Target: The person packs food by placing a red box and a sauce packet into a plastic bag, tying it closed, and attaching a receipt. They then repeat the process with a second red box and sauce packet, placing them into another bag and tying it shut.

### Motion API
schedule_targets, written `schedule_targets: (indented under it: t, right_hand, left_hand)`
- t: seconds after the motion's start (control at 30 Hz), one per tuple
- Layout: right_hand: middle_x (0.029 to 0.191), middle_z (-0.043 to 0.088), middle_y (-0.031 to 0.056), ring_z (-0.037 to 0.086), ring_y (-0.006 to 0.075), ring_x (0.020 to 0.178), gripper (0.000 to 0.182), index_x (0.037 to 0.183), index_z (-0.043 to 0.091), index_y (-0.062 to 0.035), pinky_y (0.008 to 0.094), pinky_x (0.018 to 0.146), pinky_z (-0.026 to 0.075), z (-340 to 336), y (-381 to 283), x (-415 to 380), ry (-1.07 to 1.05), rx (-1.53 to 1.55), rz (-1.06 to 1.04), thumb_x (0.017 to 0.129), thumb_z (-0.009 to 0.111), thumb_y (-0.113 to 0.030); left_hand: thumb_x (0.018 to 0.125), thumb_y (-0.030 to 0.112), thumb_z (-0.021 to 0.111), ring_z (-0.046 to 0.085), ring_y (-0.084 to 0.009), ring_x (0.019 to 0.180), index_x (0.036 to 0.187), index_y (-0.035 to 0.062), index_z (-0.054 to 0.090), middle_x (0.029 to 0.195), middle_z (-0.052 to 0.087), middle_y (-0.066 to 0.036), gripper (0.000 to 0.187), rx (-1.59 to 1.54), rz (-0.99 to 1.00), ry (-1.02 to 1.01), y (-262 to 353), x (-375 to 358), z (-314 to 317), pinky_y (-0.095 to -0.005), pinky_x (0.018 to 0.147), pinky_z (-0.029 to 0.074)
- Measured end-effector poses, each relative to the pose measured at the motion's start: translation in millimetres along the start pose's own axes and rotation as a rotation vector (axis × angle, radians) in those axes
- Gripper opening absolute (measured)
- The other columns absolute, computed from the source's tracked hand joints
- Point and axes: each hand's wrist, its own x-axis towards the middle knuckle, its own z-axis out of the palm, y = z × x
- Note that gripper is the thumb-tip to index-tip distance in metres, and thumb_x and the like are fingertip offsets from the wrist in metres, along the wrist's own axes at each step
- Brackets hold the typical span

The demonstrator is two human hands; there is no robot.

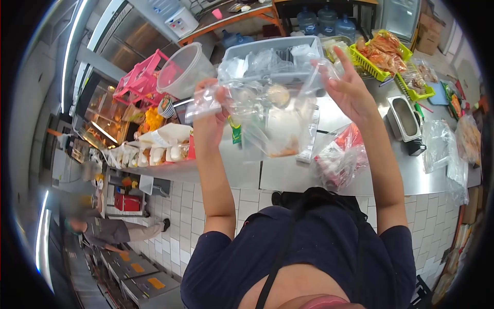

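Raised over the steel counter (242, 175), my left hand (210, 105) is closed on the gathered left end of a clear plastic bag (285, 121). Pale items and something orange-brown show inside the bag, blurred. My right hand (350, 90) is at the bag's upper right corner, index finger pointing up; the thumb side seems pinched on the plastic. Behind the bag stands a grey-blue bin (272, 44) with clear bags in it. A red-and-white package in clear plastic (339, 159) lies on the counter below my right hand.
Left: pink basket (139, 77), clear tub (185, 69), row of wrapped food (159, 149). Right: yellow baskets (378, 56) with bagged food, metal pan (404, 117), loose plastic bags (440, 147). Another person (110, 230) stands at the far lower left.
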Motion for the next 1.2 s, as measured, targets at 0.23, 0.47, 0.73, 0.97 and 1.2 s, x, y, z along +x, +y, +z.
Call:
schedule_targets:
  t: [0.23, 0.47, 0.73, 0.97, 1.2]
  right_hand:
    - [0.103, 0.058, 0.0074, 0.054, 0.0079, 0.080, 0.045, 0.120, 0.047, -0.0041, 0.0174, 0.067, 0.044, -23.7, 25.7, -81.5, 0.210, -0.540, 0.204, 0.077, 0.063, -0.004]
    - [0.087, 0.052, 0.0008, 0.052, 0.0093, 0.079, 0.034, 0.095, 0.052, -0.0021, 0.0238, 0.069, 0.043, -13.9, 52.9, -111.6, 0.106, -0.960, -0.006, 0.071, 0.072, -0.015]
    - [0.076, 0.058, 0.0030, 0.054, 0.0134, 0.068, 0.041, 0.094, 0.053, -0.0051, 0.0259, 0.066, 0.046, -42.1, 69.5, -111.4, -0.052, -0.383, 0.105, 0.070, 0.073, -0.031]
    - [0.076, 0.064, 0.0087, 0.058, 0.0145, 0.066, 0.023, 0.095, 0.061, 0.0020, 0.0267, 0.065, 0.045, 26.2, 77.7, -63.1, -0.318, -1.149, 0.134, 0.074, 0.058, -0.007]
    - [0.065, 0.059, 0.0045, 0.053, 0.0073, 0.061, 0.018, 0.086, 0.061, 0.0056, 0.0217, 0.055, 0.042, -10.1, 89.9, -83.1, -0.097, -0.873, 0.236, 0.082, 0.044, 0.000]
  left_hand:
    - [0.087, 0.017, 0.054, 0.056, -0.0115, 0.078, 0.101, 0.0072, 0.053, 0.092, 0.056, -0.004, 0.017, -0.123, 0.030, 0.103, -30.3, -26.8, 7.2, -0.0263, 0.063, 0.049]
    - [0.090, 0.019, 0.050, 0.050, -0.0076, 0.067, 0.086, 0.0037, 0.055, 0.075, 0.055, -0.002, 0.016, -0.063, 0.240, 0.208, -23.7, -43.9, -2.9, -0.0223, 0.054, 0.041]
    - [0.089, 0.028, 0.052, 0.039, -0.0049, 0.054, 0.082, 0.0088, 0.044, 0.062, 0.044, 0.002, 0.022, 0.007, 0.013, 0.041, -55.2, -68.8, -1.3, -0.0193, 0.047, 0.030]
    - [0.074, 0.009, 0.070, 0.042, -0.0038, 0.058, 0.087, 0.0070, 0.041, 0.066, 0.045, 0.003, 0.032, 0.306, 0.080, -0.026, -61.0, -87.7, 45.5, -0.0180, 0.051, 0.034]
    - [0.071, 0.002, 0.068, 0.046, -0.0032, 0.055, 0.086, 0.0011, 0.060, 0.063, 0.055, 0.001, 0.017, 0.583, -0.133, -0.216, -63.8, -101.1, -3.6, -0.0178, 0.049, 0.036]
